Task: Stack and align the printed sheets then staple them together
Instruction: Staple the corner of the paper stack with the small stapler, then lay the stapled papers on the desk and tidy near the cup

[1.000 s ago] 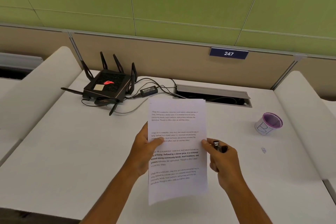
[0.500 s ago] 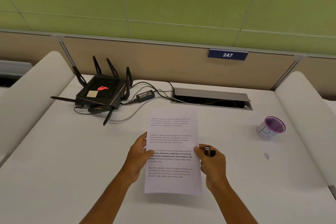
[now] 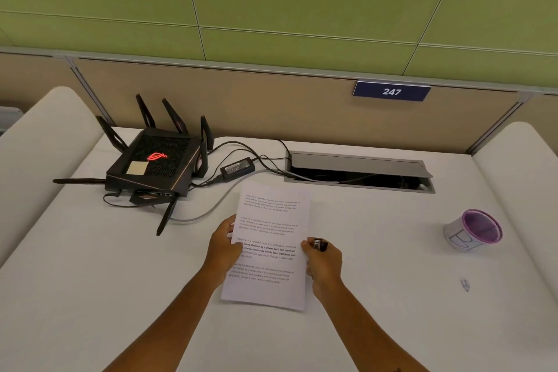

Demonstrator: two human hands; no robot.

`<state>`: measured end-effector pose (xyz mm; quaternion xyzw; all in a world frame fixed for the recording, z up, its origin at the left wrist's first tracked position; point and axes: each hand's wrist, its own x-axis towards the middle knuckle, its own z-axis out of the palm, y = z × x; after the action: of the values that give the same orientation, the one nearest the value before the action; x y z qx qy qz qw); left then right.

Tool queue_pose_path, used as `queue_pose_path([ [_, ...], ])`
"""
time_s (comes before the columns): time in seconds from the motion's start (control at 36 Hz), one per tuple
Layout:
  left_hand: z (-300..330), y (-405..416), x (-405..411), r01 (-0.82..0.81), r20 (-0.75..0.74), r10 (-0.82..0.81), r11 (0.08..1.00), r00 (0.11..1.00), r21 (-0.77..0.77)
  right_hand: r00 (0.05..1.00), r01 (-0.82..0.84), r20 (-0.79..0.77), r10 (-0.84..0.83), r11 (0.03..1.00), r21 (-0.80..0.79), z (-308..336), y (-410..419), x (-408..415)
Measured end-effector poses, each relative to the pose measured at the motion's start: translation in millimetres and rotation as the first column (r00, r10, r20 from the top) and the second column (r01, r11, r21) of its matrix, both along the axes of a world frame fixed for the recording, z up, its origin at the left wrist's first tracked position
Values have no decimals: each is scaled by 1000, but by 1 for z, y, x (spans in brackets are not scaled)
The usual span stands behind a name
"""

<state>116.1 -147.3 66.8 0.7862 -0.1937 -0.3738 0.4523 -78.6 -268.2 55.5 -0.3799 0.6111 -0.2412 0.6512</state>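
Observation:
The printed sheets point(image 3: 271, 229) form one white stack with several text paragraphs, low over the white desk point(image 3: 90, 281) in the middle. My left hand point(image 3: 225, 246) grips the stack's left edge. My right hand point(image 3: 323, 263) holds the right edge with its thumb, and a small black and silver stapler point(image 3: 320, 244) sticks out of its closed fingers. Most of the stapler is hidden inside that hand.
A black router point(image 3: 154, 164) with antennas, its power brick point(image 3: 237, 167) and cables lie at the back left. An open cable tray point(image 3: 359, 172) sits behind the sheets. A purple-rimmed paper cup point(image 3: 472, 231) stands at the right. Padded dividers flank the desk.
Both hands have lowered the sheets from a raised, tilted hold down toward the desk surface and slightly away from me. The grips on the paper and stapler are unchanged.

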Motion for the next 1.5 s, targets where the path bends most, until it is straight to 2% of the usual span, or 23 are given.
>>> queue_pose_path([
  [0.33, -33, -42, 36, 57, 173, -69, 996, 983, 74, 972, -107, -223, 75, 985, -135, -33, -42, 48],
  [0.56, -53, -51, 36, 84, 355, -162, 971, 921, 225, 902, -248, -407, 143, 944, -219, -40, -55, 50],
  [0.64, -54, -50, 31, 75, 395, -186, 957, 900, 280, 891, -255, -430, 142, 942, -218, -41, -55, 50],
  [0.83, -57, -48, 30, 61, 406, -188, 951, 894, 304, 864, -287, -480, 150, 931, -226, -40, -51, 51],
  [1.08, -61, -42, 29, 54, 414, -171, 958, 894, 280, 913, -225, -388, 124, 947, -229, -36, -51, 43],
  [1.19, -63, -34, 17, 106, 530, -235, 959, 815, 262, 949, -198, -280, 143, 964, -179, -27, -55, 35],
  [1.28, -71, -27, 6, 198, 655, -324, 945, 683, 261, 947, -252, -247, 206, 952, -171, -22, -64, 23],
  [1.36, -74, -24, -6, 263, 722, -385, 922, 575, 283, 913, -351, -282, 293, 918, -182, -16, -76, 7],
  [1.5, -68, -26, -29, 354, 737, -447, 887, 507, 295, 806, -529, -442, 394, 815, -236, -20, -105, -24],
])
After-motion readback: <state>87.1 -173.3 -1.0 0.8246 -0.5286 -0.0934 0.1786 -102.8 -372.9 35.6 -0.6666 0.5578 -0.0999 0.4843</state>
